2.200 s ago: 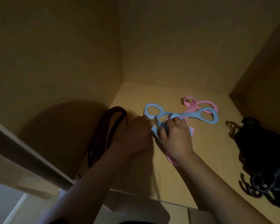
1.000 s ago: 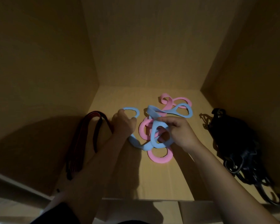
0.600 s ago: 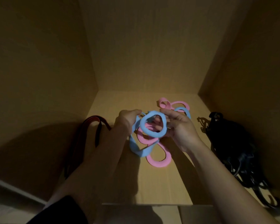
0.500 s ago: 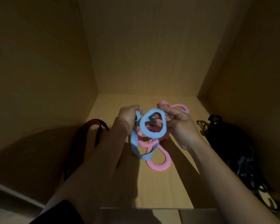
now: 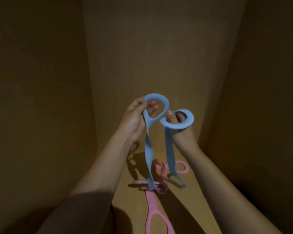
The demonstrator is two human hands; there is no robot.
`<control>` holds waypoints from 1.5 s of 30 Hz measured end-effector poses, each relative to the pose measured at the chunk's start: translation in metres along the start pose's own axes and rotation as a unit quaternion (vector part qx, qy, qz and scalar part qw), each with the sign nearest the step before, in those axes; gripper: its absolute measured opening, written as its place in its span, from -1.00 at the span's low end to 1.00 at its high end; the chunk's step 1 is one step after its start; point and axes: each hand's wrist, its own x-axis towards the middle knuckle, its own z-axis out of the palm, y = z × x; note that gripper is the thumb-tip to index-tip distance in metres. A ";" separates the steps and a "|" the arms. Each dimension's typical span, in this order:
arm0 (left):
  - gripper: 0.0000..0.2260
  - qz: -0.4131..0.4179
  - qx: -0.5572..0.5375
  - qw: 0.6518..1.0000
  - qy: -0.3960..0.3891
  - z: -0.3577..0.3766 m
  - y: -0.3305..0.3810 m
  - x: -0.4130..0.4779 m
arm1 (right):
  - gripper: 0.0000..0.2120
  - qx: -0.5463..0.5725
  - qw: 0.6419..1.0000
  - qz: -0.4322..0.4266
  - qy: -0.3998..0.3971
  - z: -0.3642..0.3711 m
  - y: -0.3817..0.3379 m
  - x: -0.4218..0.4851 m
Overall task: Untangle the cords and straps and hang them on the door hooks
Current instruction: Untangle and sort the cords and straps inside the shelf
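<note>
Head: one blue strap (image 5: 169, 149), one pink strap (image 5: 151, 205)

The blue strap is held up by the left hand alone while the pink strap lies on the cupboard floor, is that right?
Not quite. Both hands hold up the blue strap: the left hand grips one end loop and the right hand grips the other. The head view shows this. The pink strap does lie on the cupboard floor.
</note>
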 end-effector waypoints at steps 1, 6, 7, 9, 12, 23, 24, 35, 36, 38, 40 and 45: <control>-0.78 0.012 -0.001 1.000 -0.011 0.007 0.006 0.005 | -0.66 -0.006 1.000 0.002 0.001 0.000 -0.006 0.007; -0.82 0.055 0.000 0.998 -0.030 0.037 0.026 0.017 | -0.70 0.028 0.998 0.047 0.016 0.001 -0.036 0.025; -0.83 0.058 -0.016 0.997 -0.040 0.041 0.030 0.017 | -0.72 0.052 0.997 0.060 0.022 0.001 -0.042 0.027; -0.82 0.057 -0.053 0.995 -0.061 0.049 0.039 0.018 | -0.72 0.109 0.990 0.089 0.028 -0.001 -0.056 0.032; -0.80 0.063 -0.084 0.991 -0.086 0.059 0.056 0.019 | -0.67 0.146 0.984 0.096 0.038 -0.004 -0.072 0.041; -0.92 0.089 -0.038 0.989 -0.111 0.071 0.058 0.012 | -0.71 0.158 0.984 0.071 0.041 -0.003 -0.080 0.039; -0.92 0.088 -0.037 0.989 -0.113 0.070 0.058 0.011 | -0.72 0.152 0.985 0.070 0.037 -0.003 -0.078 0.037; -0.86 0.088 -0.042 0.993 -0.073 0.074 0.058 0.014 | -0.69 0.066 0.998 -0.015 0.002 -0.012 -0.043 0.024; -0.85 0.089 -0.043 0.993 -0.072 0.075 0.058 0.014 | -0.70 0.070 0.997 -0.022 -0.009 -0.011 -0.040 0.022; -0.85 0.086 -0.050 0.993 -0.067 0.076 0.057 0.014 | -0.71 0.093 0.995 -0.027 -0.026 -0.009 -0.037 0.020; -0.84 0.081 -0.061 0.993 -0.059 0.076 0.057 0.015 | -0.74 0.104 0.994 -0.022 -0.033 -0.008 -0.037 0.018; -0.83 0.072 -0.090 0.992 -0.041 0.075 0.054 0.017 | -0.87 0.138 0.990 0.027 -0.025 -0.002 -0.032 0.012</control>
